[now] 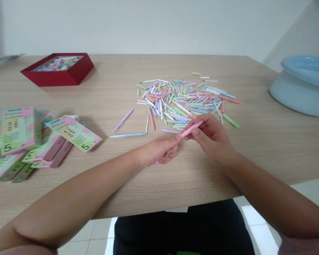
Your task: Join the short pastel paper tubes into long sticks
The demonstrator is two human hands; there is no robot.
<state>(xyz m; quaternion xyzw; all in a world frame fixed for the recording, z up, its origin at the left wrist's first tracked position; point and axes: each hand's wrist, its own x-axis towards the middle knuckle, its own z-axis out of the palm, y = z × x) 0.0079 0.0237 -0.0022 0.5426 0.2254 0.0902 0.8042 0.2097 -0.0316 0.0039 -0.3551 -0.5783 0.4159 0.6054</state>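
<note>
My right hand [211, 136] is closed, pinching a pink pen barrel [191, 129] between thumb and fingertips. Against the barrel's lower end, my left hand [164, 150] is closed with its thumb on top. A small pink tip shows beneath the left fist, so the pen piece seems to run through it; most of it is hidden by the fingers. Just beyond both hands lies a loose pile of pastel pen parts [180, 101]: barrels, caps and thin white refills. A light purple piece [170, 131] rests beside the left thumb.
Left of the pile lie a purple pen [123, 120], a blue pen [129, 135] and a white refill [147, 123]. Several pink-green boxes [74, 131] are stacked at left. Behind them stands a red box [60, 78] of pen parts. A pale blue plastic object [303, 88] sits at right.
</note>
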